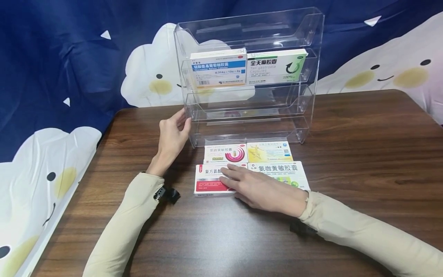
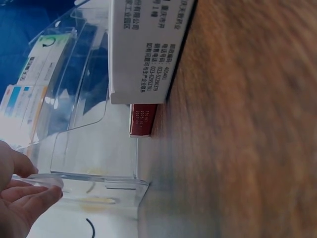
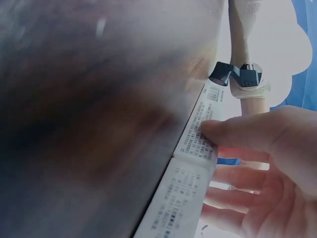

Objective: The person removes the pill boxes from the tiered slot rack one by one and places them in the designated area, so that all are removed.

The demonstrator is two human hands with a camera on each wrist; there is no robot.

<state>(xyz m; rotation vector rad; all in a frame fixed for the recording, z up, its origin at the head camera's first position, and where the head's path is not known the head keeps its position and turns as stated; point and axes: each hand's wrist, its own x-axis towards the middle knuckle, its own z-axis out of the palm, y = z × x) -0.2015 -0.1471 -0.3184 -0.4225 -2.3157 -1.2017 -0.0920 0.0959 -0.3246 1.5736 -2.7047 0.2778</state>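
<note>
A clear plastic tiered rack (image 1: pixel 306 132) stands on the table. My left hand (image 1: pixel 173 134) pinches the edge of its left side panel between thumb and fingers; the left wrist view also shows the hand (image 2: pixel 22 198) there. In front of the rack, my right hand (image 1: pixel 264 188) rests across a red-and-white medicine box (image 1: pixel 207 186), its fingers fairly straight on top. The right wrist view has the thumb (image 3: pixel 218 131) against the near side. Partly under that hand lies a white-and-green medicine box (image 1: pixel 290 169). Behind are a pink-ringed box (image 1: pixel 219 152) and a yellow-and-white box (image 1: pixel 268 152).
On one rack tier stand a blue-and-white medicine box (image 1: pixel 218 71) and a green-and-white one (image 1: pixel 273 71), side by side. The wood-grain table (image 1: pixel 367 154) extends to both sides. A dark blue curtain (image 1: pixel 83 34) with cloud faces hangs behind.
</note>
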